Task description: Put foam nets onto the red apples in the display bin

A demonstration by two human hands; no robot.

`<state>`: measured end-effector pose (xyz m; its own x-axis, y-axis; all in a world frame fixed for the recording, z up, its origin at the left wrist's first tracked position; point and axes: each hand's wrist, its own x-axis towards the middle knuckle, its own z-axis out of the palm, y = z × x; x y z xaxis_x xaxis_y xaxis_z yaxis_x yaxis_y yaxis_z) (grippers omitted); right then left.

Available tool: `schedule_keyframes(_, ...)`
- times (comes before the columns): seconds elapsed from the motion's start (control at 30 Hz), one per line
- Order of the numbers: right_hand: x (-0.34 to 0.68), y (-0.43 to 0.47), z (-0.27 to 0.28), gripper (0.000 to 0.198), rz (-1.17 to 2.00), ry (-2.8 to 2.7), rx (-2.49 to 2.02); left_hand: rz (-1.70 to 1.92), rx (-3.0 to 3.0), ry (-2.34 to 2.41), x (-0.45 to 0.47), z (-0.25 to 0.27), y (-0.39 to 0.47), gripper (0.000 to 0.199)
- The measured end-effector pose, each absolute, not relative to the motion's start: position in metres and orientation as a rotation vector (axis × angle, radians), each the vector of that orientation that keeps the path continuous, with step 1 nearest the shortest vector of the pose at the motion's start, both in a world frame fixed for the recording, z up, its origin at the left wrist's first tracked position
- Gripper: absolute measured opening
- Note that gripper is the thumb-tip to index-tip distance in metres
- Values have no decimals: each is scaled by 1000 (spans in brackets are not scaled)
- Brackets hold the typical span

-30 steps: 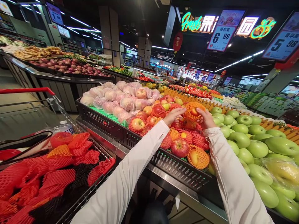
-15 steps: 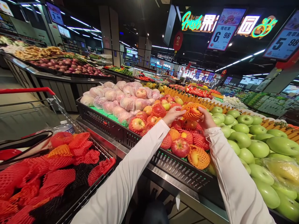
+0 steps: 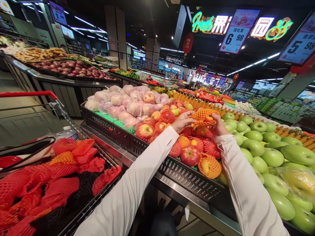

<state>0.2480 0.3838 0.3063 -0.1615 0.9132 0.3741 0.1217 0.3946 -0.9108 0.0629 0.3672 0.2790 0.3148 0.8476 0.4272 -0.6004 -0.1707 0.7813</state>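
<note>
Above the apple display, both hands hold a red apple in an orange foam net (image 3: 203, 117). My left hand (image 3: 182, 122) pinches the net's left end between thumb and fingers. On the other side my right hand (image 3: 218, 125) grips the net and apple, its fingers partly hidden behind them. Red skin shows through the mesh near the right hand. Directly below lie more apples, including a bare red apple (image 3: 190, 155) and one in an orange net (image 3: 209, 166). Several others wear red nets.
Wrapped pale pink fruit (image 3: 130, 101) fills the left of the black crate (image 3: 192, 178). Green apples (image 3: 253, 142) are piled at the right. At lower left stands a shopping cart (image 3: 29, 94) beside a red-rimmed basket (image 3: 119, 169) of loose red foam nets (image 3: 61, 190).
The orange net is now drawn out further toward my left hand and covers more of the apple's face. The apple has shifted slightly right; both hands stay on it.
</note>
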Motion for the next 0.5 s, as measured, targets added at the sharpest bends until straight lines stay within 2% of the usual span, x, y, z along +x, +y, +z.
schedule_keyframes(0.33,247,386,306,50,1074,-1442,-921,1322,1132,313,64,280,367,35)
schedule_keyframes(0.5,247,383,305,46,1039,-1461,-927,1354,937,291,58,283,364,32)
